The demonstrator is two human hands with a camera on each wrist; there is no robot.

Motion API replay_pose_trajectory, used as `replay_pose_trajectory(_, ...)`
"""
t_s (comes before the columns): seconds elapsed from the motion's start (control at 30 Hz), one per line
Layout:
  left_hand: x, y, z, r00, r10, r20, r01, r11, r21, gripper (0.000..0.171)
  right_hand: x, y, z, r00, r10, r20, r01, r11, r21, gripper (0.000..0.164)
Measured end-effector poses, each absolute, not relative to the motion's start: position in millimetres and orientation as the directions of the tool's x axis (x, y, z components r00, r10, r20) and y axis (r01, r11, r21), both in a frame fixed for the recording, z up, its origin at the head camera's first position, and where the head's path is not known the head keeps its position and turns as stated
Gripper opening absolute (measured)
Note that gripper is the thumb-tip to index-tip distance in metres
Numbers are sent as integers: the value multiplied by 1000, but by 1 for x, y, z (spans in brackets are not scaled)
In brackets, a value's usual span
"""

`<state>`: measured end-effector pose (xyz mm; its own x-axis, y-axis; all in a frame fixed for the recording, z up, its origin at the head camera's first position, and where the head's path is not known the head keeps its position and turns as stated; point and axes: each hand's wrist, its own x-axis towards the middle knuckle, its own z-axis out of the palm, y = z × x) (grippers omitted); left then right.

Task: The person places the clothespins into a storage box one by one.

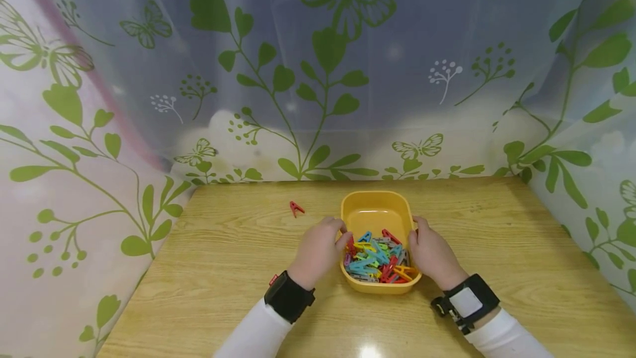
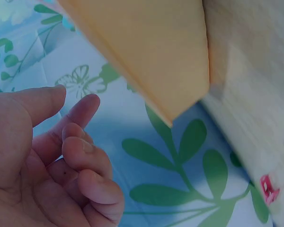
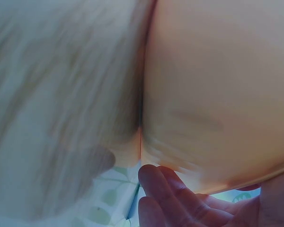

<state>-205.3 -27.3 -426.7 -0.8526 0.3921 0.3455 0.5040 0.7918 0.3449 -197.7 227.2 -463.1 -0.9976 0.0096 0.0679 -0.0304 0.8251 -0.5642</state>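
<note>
A yellow plastic bin [image 1: 380,288] stands on the table with a heap of multicoloured clothespins [image 1: 377,258] in its near half. My left hand [image 1: 320,247] is at the bin's left rim. In the left wrist view that left hand [image 2: 61,156] has loosely bent fingers, nothing between thumb and forefinger, and a gap to the bin wall [image 2: 156,52]. My right hand [image 1: 437,253] grips the right rim, thumb on top. In the right wrist view its fingers [image 3: 165,189] lie against the outer wall under the rim.
A single red clothespin [image 1: 296,209] lies on the wooden table [image 1: 223,269], left of the bin and beyond my left hand. Curtains [image 1: 387,98] printed with leaves and butterflies hang along the back and both sides.
</note>
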Motion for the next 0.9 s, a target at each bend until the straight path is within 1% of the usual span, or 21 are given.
replay_pose_trajectory(0.2, -217, -39, -416, -848, 365, 384, 491, 816, 306, 18, -200, 229, -466, -997, 8, 72, -34, 824, -566, 50)
replay_pose_trajectory(0.3, -227, -46, -413, -862, 339, 376, 459, 837, 299, 17, -200, 229, -468, -997, 5, 74, -37, 825, -563, 50)
replay_pose_trajectory(0.57, -266, -69, -422, -926, 203, 317, 311, 888, 339, 17, -200, 230, -467, -998, 6, 64, -31, 822, -569, 50)
replay_pose_trajectory(0.7, -283, -83, -431, -941, 148, 306, 251, 909, 333, 18, -200, 231, -467, -998, 8, 65, -31, 826, -563, 50)
replay_pose_trajectory(0.9, -308, -109, -452, -965, 46, 259, 133, 935, 329, 25, -200, 229, -466, -998, 8, 60, -28, 820, -571, 50)
